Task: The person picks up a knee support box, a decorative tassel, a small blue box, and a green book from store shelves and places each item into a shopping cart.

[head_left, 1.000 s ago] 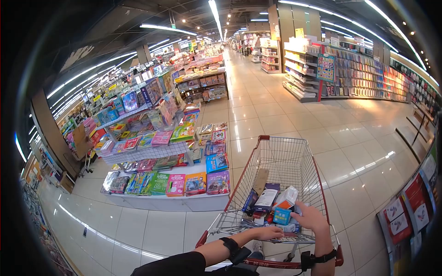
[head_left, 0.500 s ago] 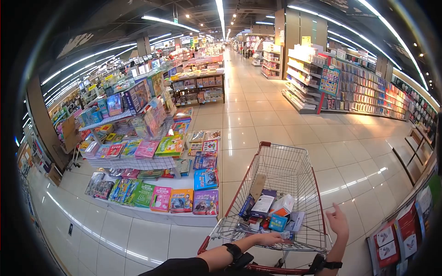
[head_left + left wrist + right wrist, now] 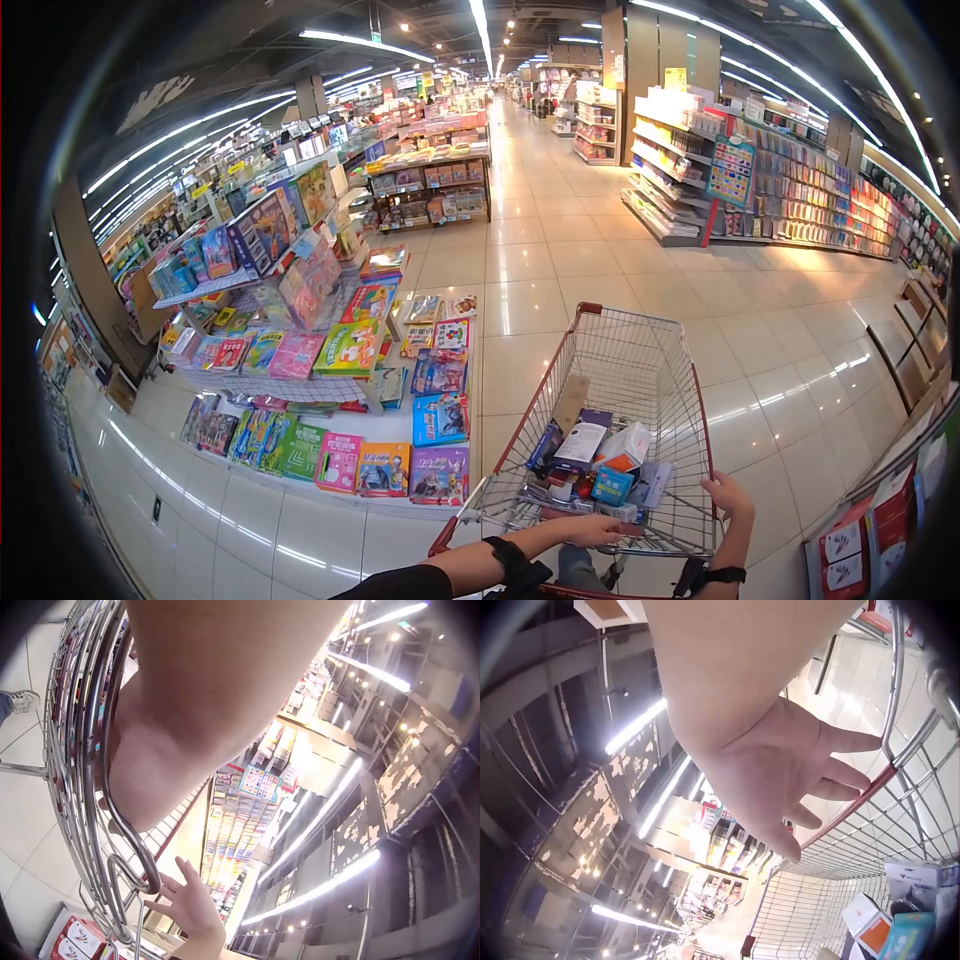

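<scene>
A wire shopping cart (image 3: 650, 370) with a red-trimmed rim stands in front of me. My left hand (image 3: 597, 530) rests at its near edge; in the left wrist view the hand (image 3: 150, 776) lies behind the metal bar, its fingertips partly hidden. Beside the cart's right rim is my right hand (image 3: 728, 492), with loosely spread fingers and nothing held. In the right wrist view this hand (image 3: 780, 772) has its fingertips right at the red rim. Inside the cart lie a blue box (image 3: 611, 486), a white-and-orange box (image 3: 624, 447), a purple-and-white box (image 3: 583, 440) and a brown flat piece (image 3: 571, 401).
Left of the cart stands a book display (image 3: 300, 370), with books on its low platform. A tiled aisle (image 3: 530, 235) leads away ahead. Stationery shelves (image 3: 800, 190) stand at the back right. Red-and-white boxes (image 3: 842, 555) are close by on the right.
My right hand has left the boxes in the cart, swung out to the right with a finger raised, then come down beside the right rim. The left hand stays at the near edge.
</scene>
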The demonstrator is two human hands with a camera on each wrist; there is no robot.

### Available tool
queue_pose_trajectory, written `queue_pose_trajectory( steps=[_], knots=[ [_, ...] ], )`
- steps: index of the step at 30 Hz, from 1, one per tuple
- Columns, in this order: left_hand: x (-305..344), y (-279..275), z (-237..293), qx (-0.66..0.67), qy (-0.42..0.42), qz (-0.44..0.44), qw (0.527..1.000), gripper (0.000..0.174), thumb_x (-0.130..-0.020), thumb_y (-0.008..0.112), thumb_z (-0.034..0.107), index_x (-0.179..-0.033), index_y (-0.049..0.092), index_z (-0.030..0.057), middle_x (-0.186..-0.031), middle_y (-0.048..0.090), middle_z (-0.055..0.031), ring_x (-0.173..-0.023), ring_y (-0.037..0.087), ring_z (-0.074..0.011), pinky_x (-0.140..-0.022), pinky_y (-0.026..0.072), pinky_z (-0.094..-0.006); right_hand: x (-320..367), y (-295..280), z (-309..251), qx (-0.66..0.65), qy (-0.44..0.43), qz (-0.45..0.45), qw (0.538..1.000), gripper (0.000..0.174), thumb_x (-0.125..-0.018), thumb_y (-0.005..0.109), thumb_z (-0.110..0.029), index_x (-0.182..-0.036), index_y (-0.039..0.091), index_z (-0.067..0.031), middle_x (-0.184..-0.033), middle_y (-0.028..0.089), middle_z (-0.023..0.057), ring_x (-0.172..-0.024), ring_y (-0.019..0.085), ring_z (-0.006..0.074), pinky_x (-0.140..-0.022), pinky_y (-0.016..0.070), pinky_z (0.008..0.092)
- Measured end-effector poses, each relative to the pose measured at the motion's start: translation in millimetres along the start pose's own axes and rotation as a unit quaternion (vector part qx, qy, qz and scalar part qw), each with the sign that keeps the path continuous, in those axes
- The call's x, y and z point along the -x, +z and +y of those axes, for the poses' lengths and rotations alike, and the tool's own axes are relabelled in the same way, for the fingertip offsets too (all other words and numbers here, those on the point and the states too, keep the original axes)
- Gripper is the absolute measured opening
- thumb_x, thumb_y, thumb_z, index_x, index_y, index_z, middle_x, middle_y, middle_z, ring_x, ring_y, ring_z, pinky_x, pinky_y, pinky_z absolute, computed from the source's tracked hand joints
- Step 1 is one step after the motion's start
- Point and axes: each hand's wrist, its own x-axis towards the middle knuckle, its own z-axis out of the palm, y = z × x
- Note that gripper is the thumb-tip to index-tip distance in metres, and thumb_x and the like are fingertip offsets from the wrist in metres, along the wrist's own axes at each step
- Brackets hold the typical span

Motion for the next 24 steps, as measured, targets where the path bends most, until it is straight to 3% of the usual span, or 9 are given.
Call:
queue_pose_trajectory(
  steps=[2,4,5,8,10,13,15,19,24],
  knots=[
    [-12,-22,0,-0.005,-0.003,0.001,1.0,0.039,-0.092,0.042,0.034,-0.114,0.05,0.004,-0.104,0.058,-0.0156,-0.098,0.055,-0.0264,-0.083,0.0423,-0.0351,-13,-11,-20,-0.004,-0.003,-0.043,0.999,0.068,-0.08,0.056,-0.042,-0.131,0.038,-0.0015,-0.124,0.049,0.0228,-0.117,0.047,0.0314,-0.096,0.0368,0.0369],
    [-30,-42,-3,-0.011,-0.003,0.002,1.0,0.039,-0.092,0.042,0.034,-0.114,0.05,0.0038,-0.104,0.057,-0.0161,-0.098,0.055,-0.0269,-0.083,0.0424,-0.0354,-45,-19,-25,0.025,-0.029,-0.053,0.998,0.07,-0.08,0.056,-0.044,-0.134,0.034,-0.0055,-0.128,0.046,0.0184,-0.111,0.05,0.0306,-0.077,0.05,0.0417],
    [-39,-53,-7,-0.009,-0.006,0.007,1.0,0.039,-0.092,0.042,0.034,-0.114,0.051,0.0038,-0.104,0.058,-0.0158,-0.098,0.055,-0.0268,-0.083,0.0424,-0.0354,-67,-19,-24,0.024,-0.028,-0.051,0.998,0.07,-0.08,0.056,-0.044,-0.134,0.034,-0.0055,-0.128,0.046,0.0184,-0.111,0.05,0.0306,-0.077,0.05,0.0417],
    [-61,-95,-11,0.008,-0.014,0.02,1.0,0.039,-0.092,0.042,0.035,-0.114,0.051,0.0037,-0.103,0.058,-0.0146,-0.098,0.055,-0.0261,-0.084,0.0421,-0.0349,-126,-21,-33,0.101,-0.089,-0.008,0.991,0.07,-0.08,0.056,-0.045,-0.134,0.035,-0.0054,-0.125,0.048,0.0191,-0.109,0.052,0.0289,-0.083,0.0473,0.0381],
    [-77,-121,-17,0.026,-0.019,0.024,0.999,0.039,-0.092,0.042,0.035,-0.113,0.051,0.0036,-0.103,0.058,-0.0137,-0.097,0.055,-0.0255,-0.084,0.0419,-0.0344,-147,-21,-56,0.055,-0.06,-0.035,0.996,0.071,-0.08,0.055,-0.047,-0.132,0.037,-0.0029,-0.13,0.043,0.0211,-0.122,0.041,0.0308,-0.1,0.0329,0.036],
    [-96,-162,-26,0.062,-0.018,0.026,0.998,0.046,-0.091,0.042,0.041,-0.116,0.051,0.004,-0.104,0.058,-0.0123,-0.099,0.054,-0.0238,-0.085,0.0414,-0.0329,-192,-30,-75,0.101,-0.099,-0.054,0.988,0.072,-0.08,0.056,-0.046,-0.133,0.035,-0.0036,-0.12,0.052,0.0205,-0.108,0.053,0.0287,-0.089,0.0434,0.0333],
    [-101,-194,-14,0.067,-0.059,0.014,0.996,0.055,-0.089,0.042,0.049,-0.12,0.05,0.0048,-0.107,0.057,-0.0117,-0.1,0.053,-0.0222,-0.086,0.041,-0.0325,-226,-33,-82,0.1,-0.116,-0.048,0.987,0.072,-0.08,0.056,-0.047,-0.134,0.035,-0.0033,-0.12,0.052,0.0203,-0.108,0.053,0.0289,-0.088,0.0436,0.0337],
    [-118,-242,-14,0.07,-0.034,-0.02,0.997,0.076,-0.08,0.046,0.063,-0.123,0.047,0.0002,-0.12,0.051,-0.0166,-0.113,0.048,-0.0255,-0.094,0.0362,-0.0336,-278,-43,-114,0.117,-0.139,-0.031,0.983,0.073,-0.079,0.057,-0.048,-0.133,0.036,-0.0017,-0.122,0.051,0.0201,-0.111,0.051,0.0288,-0.089,0.0434,0.0339],
    [-154,-300,-51,0.111,-0.021,-0.056,0.992,0.081,-0.077,0.054,0.06,-0.13,0.039,0.0013,-0.127,0.046,-0.0184,-0.118,0.044,-0.0268,-0.098,0.0333,-0.0339,-339,-52,-169,0.16,-0.1,-0.051,0.981,0.075,-0.077,0.055,-0.05,-0.13,0.038,-0.0003,-0.126,0.048,0.0208,-0.117,0.046,0.0308,-0.096,0.0387,0.0362]
  ],
)
